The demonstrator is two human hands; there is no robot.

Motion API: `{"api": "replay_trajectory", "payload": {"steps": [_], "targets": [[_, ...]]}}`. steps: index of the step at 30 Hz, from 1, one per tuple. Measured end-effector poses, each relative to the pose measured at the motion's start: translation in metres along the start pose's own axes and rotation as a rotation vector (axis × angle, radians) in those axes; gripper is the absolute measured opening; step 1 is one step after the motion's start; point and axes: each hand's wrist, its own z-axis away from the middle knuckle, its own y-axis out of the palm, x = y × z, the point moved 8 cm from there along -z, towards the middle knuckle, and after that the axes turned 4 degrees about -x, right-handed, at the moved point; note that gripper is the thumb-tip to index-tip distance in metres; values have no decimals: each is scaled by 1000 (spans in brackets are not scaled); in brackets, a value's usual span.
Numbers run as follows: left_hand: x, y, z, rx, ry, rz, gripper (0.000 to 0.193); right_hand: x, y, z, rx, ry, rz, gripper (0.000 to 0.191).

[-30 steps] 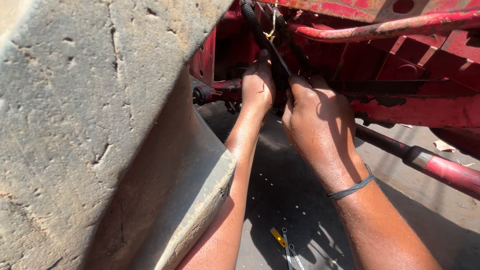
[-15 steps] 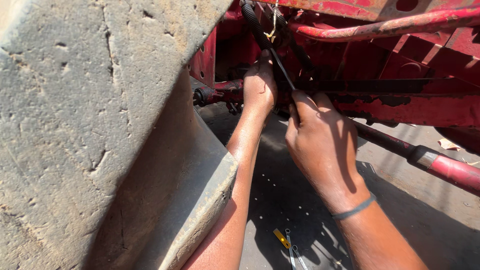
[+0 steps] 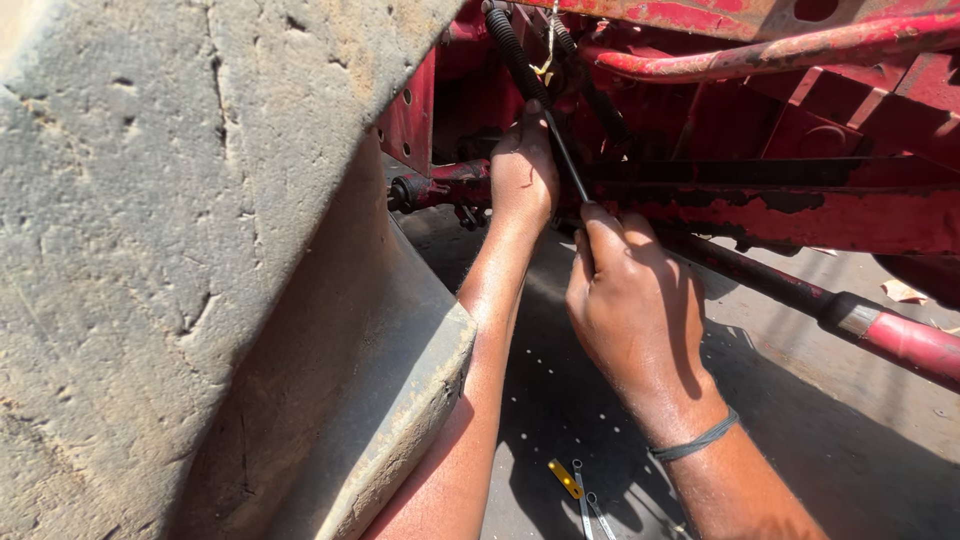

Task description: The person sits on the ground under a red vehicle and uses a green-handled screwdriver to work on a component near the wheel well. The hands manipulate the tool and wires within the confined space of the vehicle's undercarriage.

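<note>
1. A huge, dusty grey tyre (image 3: 170,250) fills the left half of the view; its top and left side are cut off by the frame.
2. A red machine frame (image 3: 780,215) with chipped paint spans the upper right. Its upper parts run out of the picture, and the recess behind the hands is too dark to make out.
3. One red rod (image 3: 900,340) with a metal collar slants down to the right below the frame, leaving the view at the right edge.
4. Two bare hands work under the frame. The right hand (image 3: 635,310) has its fingers curled shut around the lower end of a thin black rod (image 3: 565,160), which rises up and to the left toward a coiled black spring (image 3: 510,45). A dark band (image 3: 695,440) circles this wrist.
5. The left hand (image 3: 522,175) is reached deeper in, just left of the black rod, with its fingers bent against the frame; they are hidden behind the hand, so what they grip cannot be told.
6. On the ground between the forearms lie one small yellow-handled tool (image 3: 565,478) and two slim metal wrenches (image 3: 588,505), partly cut off by the bottom edge.
</note>
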Motion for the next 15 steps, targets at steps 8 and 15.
{"api": "replay_trajectory", "payload": {"steps": [8,15], "targets": [[9,7,-4,57,-73,196,43,6,0,-9,-16,-56,57,18],[6,5,-3,35,-31,174,44,3,3,-6,2,-14,45,14]]}}
